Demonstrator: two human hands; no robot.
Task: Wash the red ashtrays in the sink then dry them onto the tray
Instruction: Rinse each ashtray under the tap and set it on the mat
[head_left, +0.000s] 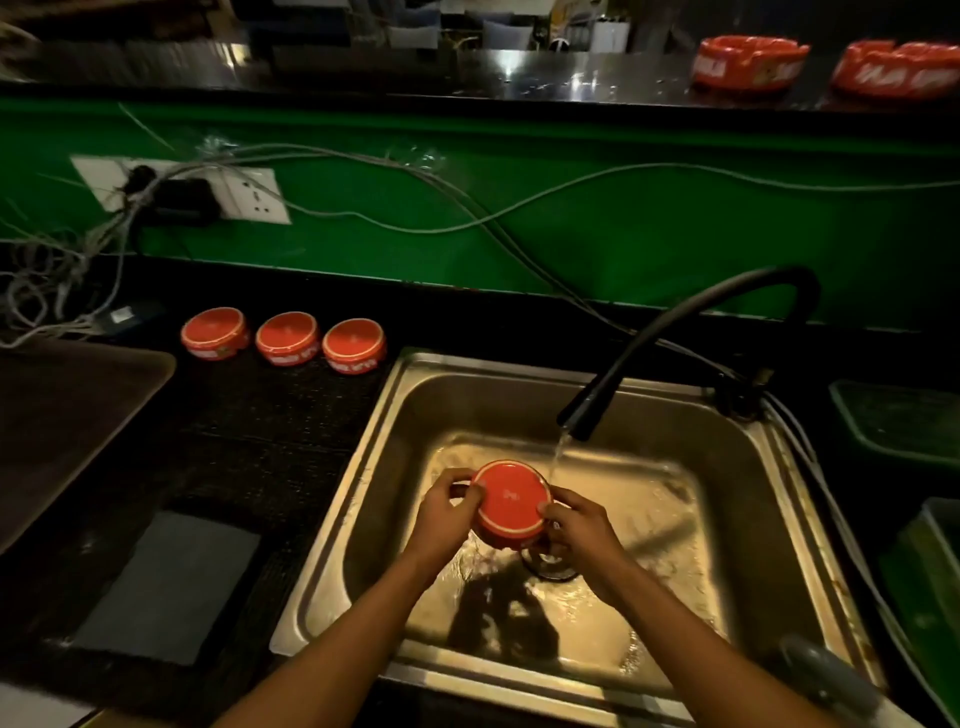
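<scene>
1. We see the black bench (270, 447) running along a green wall, with the steel sink (395, 467) set into it.
2. A dark tray (67, 415) lies on the bench at the far left, well apart from the sink.
3. A black curved tap (701, 332) arches over the basin, and water (558, 457) runs from its spout.
4. A grey mat (171, 587) lies flat on the bench just left of the sink.
5. Our left hand (447, 514) and right hand (582, 530) meet over the middle of the basin, above the drain (550, 564).
6. Both hands grasp one red ashtray (511, 501), base turned up, held just left of the water stream. The left fingers (467, 480) curl over its left rim; the right fingers (545, 512) clasp its right rim.
7. Three more red ashtrays (287, 338) sit upside down in a row on the bench, near the sink's back left corner, close beside one another.
8. Two further upright ashtrays (748, 62) stand on the raised shelf (467, 78) above the green wall, at the upper right.
</scene>
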